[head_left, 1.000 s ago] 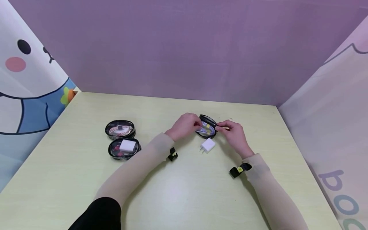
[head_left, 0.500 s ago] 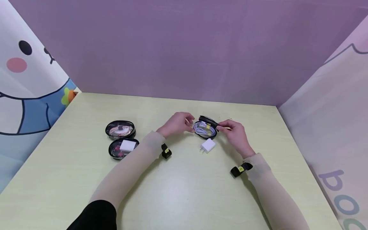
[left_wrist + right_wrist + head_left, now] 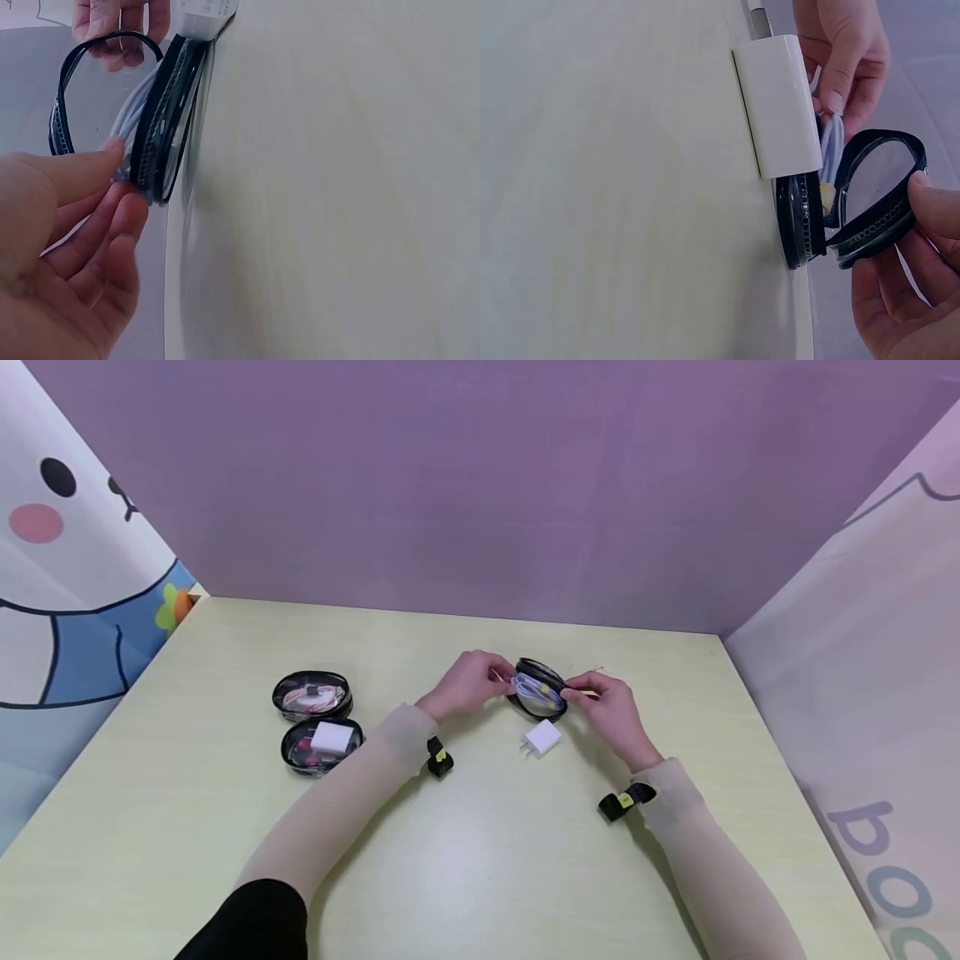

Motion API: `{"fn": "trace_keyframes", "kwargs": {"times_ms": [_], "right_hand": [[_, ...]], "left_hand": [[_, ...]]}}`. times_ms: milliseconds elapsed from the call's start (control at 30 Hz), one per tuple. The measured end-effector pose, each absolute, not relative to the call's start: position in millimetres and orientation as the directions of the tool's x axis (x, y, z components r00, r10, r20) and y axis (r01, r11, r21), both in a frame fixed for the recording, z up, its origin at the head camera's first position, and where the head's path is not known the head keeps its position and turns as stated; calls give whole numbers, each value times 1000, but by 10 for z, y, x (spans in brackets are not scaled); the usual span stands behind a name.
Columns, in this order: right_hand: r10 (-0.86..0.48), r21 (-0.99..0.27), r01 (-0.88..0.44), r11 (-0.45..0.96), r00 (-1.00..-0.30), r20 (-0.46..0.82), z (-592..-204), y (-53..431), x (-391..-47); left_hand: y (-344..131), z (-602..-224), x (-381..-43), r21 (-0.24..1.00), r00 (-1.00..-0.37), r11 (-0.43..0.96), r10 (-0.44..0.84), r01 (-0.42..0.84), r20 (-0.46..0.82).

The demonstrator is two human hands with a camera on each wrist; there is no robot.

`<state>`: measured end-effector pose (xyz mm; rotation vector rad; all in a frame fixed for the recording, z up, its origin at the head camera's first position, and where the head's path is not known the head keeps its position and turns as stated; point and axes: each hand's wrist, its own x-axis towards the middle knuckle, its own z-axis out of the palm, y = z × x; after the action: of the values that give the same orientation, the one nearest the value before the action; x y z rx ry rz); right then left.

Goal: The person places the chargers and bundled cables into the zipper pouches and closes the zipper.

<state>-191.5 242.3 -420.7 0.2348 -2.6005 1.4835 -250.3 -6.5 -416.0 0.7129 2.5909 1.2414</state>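
From the head camera, had an open oval case (image 3: 561, 710) set toward the far side of the worktop (image 3: 450, 868), right of centre, between the left hand (image 3: 467, 681) and the right hand (image 3: 611, 710), presumably for access from both ends. Bunched a lilac cable (image 3: 536, 689) within the opening. Laid a white plug adapter (image 3: 542, 738) outside, just beside the near rim, probably to leave the opening free for the coil. Set a far case (image 3: 311, 672) and a near case (image 3: 284, 750) well apart to the left, close together, likely out of the way of both arms. Could not tell whether to place the white block (image 3: 332, 737) inside the near case or on top of it.

In the left wrist view, pinched the lilac cable at the case's edge between thumb and fingertips, with the left grip closed on the coil, likely to stop loops springing past the rim. Could not tell whether pinching the rim too.

In the right wrist view, held the lid (image 3: 877, 217) by its edge in the right grip, thumb opposite fingers, tilted away from the base, seemingly to leave the mouth wide. Saw a yellow tie (image 3: 828, 198) on the cable, likely for bundling the loops.
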Motion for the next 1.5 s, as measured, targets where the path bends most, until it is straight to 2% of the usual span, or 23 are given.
{"fn": "trace_keyframes", "kwargs": {"times_ms": [233,700,1200,1500], "right_hand": [[-60,-837,-203,509,-978,201,-4203,2407,-1916],[-116,-826,-208,523,-978,172,-4208,2370,-1906],[-77,-825,-200,528,-979,188,-4165,2387,-1947],[-74,-836,-193,515,-981,180,-4152,2378,-1931]], "left_hand": [[-56,-4140,-2481,757,-898,564,435,331,69],[-58,-4246,-2562,680,-912,689,403,251,-72],[-101,-4241,-2566,769,-888,609,442,192,-129],[-78,-4281,-2595,730,-895,645,433,225,-107]]}}
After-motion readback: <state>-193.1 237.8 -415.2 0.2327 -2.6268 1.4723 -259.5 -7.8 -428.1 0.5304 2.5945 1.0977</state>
